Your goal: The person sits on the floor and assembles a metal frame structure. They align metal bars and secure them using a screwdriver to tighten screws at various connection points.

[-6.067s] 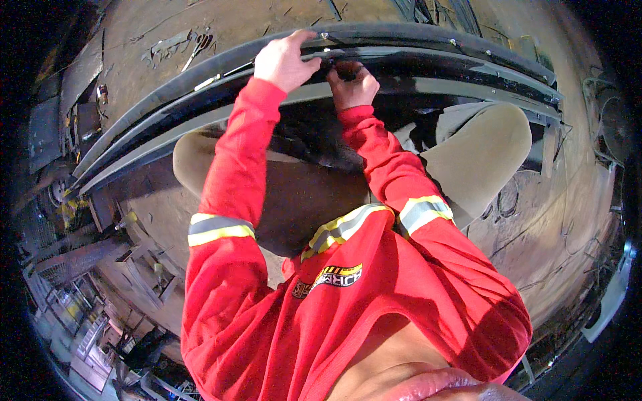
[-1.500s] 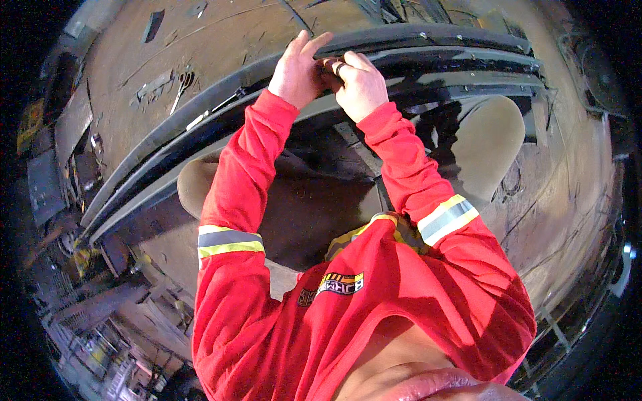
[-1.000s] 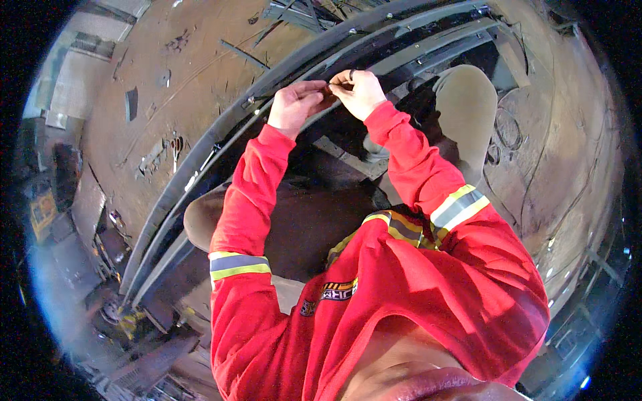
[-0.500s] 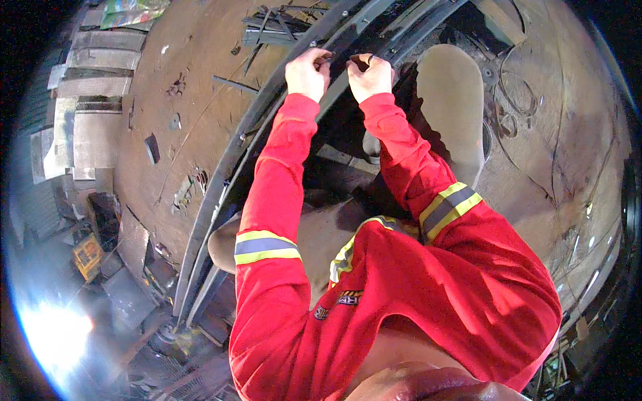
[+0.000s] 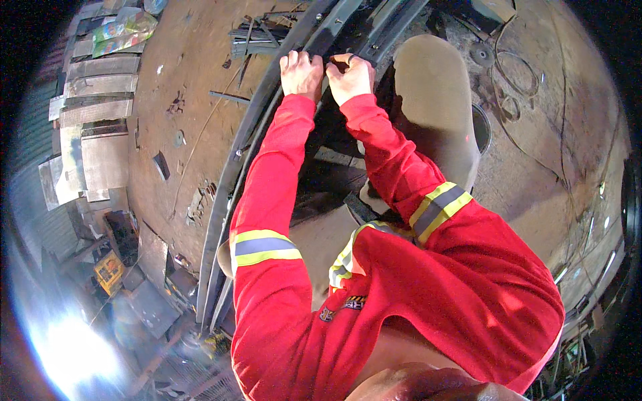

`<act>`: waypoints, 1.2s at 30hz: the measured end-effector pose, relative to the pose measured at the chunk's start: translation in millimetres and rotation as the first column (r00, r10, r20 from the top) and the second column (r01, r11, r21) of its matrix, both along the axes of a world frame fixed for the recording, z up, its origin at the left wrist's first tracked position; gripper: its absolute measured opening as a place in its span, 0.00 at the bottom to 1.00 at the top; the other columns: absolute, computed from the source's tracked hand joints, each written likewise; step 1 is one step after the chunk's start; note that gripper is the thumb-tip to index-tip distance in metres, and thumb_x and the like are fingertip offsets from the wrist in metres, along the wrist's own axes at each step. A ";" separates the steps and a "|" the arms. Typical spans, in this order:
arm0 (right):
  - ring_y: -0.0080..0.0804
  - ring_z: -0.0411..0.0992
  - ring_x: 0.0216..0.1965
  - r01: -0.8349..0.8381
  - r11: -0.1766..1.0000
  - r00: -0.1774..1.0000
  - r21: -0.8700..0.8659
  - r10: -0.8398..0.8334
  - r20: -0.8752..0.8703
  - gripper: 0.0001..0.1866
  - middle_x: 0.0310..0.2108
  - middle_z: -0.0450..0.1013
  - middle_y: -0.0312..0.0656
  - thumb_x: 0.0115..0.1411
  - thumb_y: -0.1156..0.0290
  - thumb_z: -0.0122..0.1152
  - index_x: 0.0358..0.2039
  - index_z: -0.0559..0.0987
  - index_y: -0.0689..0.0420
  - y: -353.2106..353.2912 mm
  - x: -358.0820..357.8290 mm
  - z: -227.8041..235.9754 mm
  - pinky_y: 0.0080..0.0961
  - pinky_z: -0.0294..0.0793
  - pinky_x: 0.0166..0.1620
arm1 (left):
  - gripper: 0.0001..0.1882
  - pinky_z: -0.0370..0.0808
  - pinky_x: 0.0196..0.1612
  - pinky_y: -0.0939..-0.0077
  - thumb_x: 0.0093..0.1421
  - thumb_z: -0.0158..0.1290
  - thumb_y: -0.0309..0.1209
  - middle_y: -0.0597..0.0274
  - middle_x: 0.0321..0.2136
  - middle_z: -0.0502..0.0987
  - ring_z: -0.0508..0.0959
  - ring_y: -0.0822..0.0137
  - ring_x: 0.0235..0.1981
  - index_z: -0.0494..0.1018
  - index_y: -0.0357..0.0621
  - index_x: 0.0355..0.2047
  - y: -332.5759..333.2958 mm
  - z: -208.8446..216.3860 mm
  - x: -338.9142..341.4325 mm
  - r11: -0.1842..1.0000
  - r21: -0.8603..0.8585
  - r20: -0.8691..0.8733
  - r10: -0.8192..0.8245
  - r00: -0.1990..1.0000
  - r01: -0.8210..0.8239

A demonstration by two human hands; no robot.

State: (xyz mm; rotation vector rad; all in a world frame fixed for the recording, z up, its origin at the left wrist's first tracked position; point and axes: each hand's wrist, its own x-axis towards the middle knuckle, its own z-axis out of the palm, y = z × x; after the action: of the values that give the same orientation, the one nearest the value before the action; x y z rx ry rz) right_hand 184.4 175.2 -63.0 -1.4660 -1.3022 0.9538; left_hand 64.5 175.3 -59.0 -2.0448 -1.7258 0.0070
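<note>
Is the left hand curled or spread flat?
Curled: the left hand has bent fingers at the dark bars. Whether it grips anything is hidden.

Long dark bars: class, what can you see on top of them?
Small shiny studs dot the bars. The left hand and right hand overlap them, hiding whatever lies beneath.

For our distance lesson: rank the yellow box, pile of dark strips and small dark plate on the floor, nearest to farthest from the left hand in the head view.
From the left hand:
1. pile of dark strips, up and left
2. small dark plate, down and left
3. yellow box, farther down and left
</note>
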 end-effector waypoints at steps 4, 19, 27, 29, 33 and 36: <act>0.49 0.75 0.31 -0.015 0.998 0.999 -0.060 0.012 -0.048 0.13 0.26 0.75 0.54 0.44 0.66 0.64 0.30 0.81 0.57 1.2 3.0 1.8 0.36 0.74 0.39 | 0.03 0.66 0.41 0.65 0.48 0.51 0.32 0.60 0.29 0.71 0.70 0.58 0.38 0.74 0.50 0.23 -1.3 6.4 1.7 1.000 0.015 0.028 -0.017 0.999 0.016; 0.40 0.77 0.29 0.000 1.000 0.999 -0.029 -0.001 -0.041 0.12 0.27 0.77 0.49 0.45 0.69 0.65 0.31 0.81 0.59 1.3 -5.8 -8.4 0.29 0.74 0.36 | 0.09 0.69 0.43 0.61 0.49 0.55 0.34 0.58 0.39 0.69 0.69 0.56 0.44 0.77 0.57 0.33 0.4 18.0 -29.0 0.987 -0.059 0.174 -0.140 0.975 0.152; 0.39 0.69 0.43 -0.182 0.973 0.859 0.146 0.085 0.504 0.12 0.34 0.76 0.41 0.41 0.67 0.64 0.29 0.80 0.55 7.5 -20.3 -23.6 0.36 0.63 0.46 | 0.16 0.75 0.41 0.63 0.52 0.54 0.34 0.55 0.38 0.74 0.76 0.55 0.40 0.74 0.62 0.43 -7.1 -3.7 -36.6 0.991 -0.033 0.491 -0.099 0.866 0.132; 0.38 0.70 0.41 -0.207 0.964 0.829 0.170 0.080 0.553 0.11 0.32 0.76 0.40 0.40 0.68 0.63 0.28 0.80 0.54 10.2 -22.4 -31.6 0.36 0.62 0.45 | 0.16 0.75 0.40 0.63 0.52 0.54 0.33 0.56 0.36 0.75 0.76 0.54 0.38 0.74 0.61 0.43 -7.9 -5.2 -35.3 0.992 -0.053 0.514 -0.069 0.855 0.112; 0.36 0.70 0.39 -0.192 0.954 0.822 0.229 0.029 0.568 0.12 0.30 0.76 0.38 0.37 0.67 0.65 0.26 0.79 0.52 13.8 -27.9 -34.8 0.37 0.60 0.45 | 0.17 0.75 0.38 0.63 0.51 0.54 0.31 0.56 0.35 0.75 0.76 0.55 0.38 0.73 0.60 0.43 -8.3 -3.6 -35.1 0.990 -0.074 0.549 -0.057 0.834 0.116; 0.36 0.71 0.39 -0.166 0.962 0.866 0.215 0.038 0.498 0.15 0.29 0.75 0.39 0.35 0.68 0.67 0.28 0.79 0.52 17.4 -30.0 -34.3 0.37 0.61 0.45 | 0.17 0.75 0.39 0.63 0.51 0.53 0.29 0.57 0.36 0.75 0.76 0.55 0.38 0.73 0.58 0.43 -9.1 -1.6 -34.4 0.993 -0.063 0.581 -0.047 0.813 0.103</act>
State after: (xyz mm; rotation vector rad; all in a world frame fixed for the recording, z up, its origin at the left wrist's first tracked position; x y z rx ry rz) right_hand 154.4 192.6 -97.4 -1.4993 -1.8147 0.4590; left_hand 30.1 166.2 -60.6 -2.3429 -2.0085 -0.6416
